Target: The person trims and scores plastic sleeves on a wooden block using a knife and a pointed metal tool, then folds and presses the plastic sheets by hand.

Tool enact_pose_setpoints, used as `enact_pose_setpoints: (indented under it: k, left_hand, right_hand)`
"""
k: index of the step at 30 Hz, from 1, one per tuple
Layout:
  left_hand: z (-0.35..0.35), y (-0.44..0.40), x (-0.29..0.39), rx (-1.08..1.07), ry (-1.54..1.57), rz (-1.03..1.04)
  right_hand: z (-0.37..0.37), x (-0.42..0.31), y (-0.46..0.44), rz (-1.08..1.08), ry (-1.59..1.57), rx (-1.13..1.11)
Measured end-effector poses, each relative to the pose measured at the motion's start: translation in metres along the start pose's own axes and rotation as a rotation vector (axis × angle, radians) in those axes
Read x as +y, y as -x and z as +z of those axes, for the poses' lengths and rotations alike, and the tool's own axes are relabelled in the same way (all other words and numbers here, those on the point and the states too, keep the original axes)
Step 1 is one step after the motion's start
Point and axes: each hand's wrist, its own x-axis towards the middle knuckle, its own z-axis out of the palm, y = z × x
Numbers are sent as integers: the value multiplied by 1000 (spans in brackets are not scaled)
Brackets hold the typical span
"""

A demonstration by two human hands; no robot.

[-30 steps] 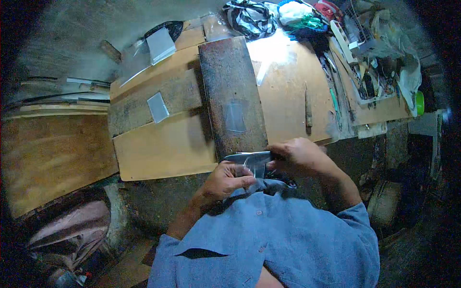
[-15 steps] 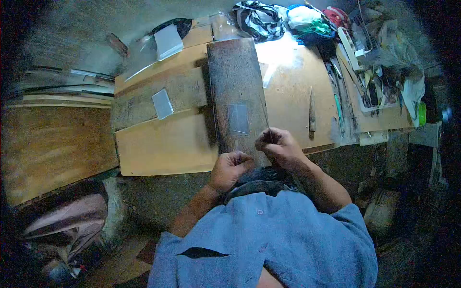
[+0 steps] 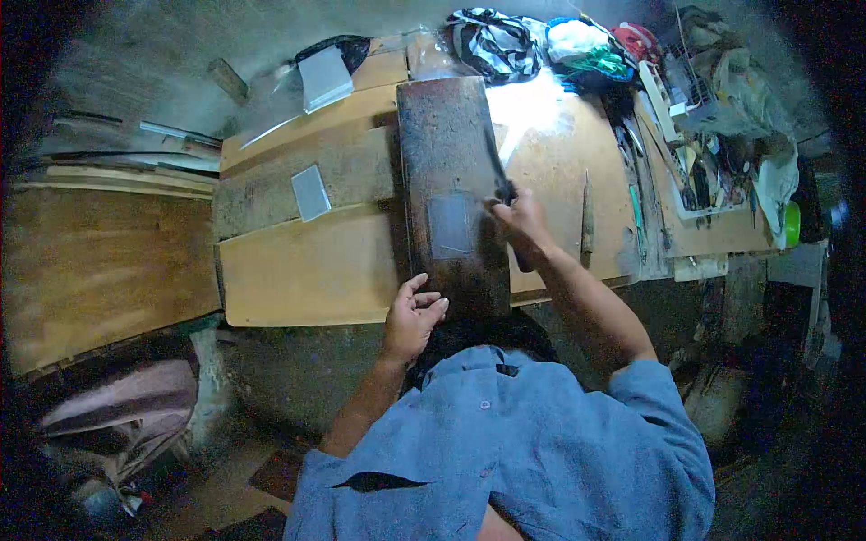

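My right hand [image 3: 521, 224] is wrapped round the dark handle of a knife [image 3: 498, 167], whose blade points away from me along the right edge of the dark wooden board [image 3: 442, 117]. At the board's near left edge is my left hand [image 3: 415, 321], its fingers apart and nothing between them. A clear rectangular sheet [image 3: 451, 224] lies flat on the board, between the hands and a little beyond my left one. Another pale rectangular piece [image 3: 311, 193] rests on the table to the left.
A stack of pale sheets [image 3: 325, 79] lies at the back left. On the right are a thin pointed tool [image 3: 587, 216], a green stick [image 3: 637, 209] and a white tray of tools [image 3: 713, 209]. Bundled bags [image 3: 494, 45] sit at the back.
My hands have moved apart from near my waist. The right one has gone forward with the knife to the board's right edge; the left has opened its fingers.
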Motion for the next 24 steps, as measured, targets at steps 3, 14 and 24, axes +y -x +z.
enact_pose_setpoints:
  k: [3,14,24]
  left_hand:
    - [-5,-2,-15,-24,50,13]
    - [1,0,-4,-76,131,8]
    - [-1,13,8,-66,77,-45]
  right_hand:
    - [-33,47,-20,130,160,49]
    - [-113,85,-90,233,494,397]
    - [-106,78,-160,473,396,416]
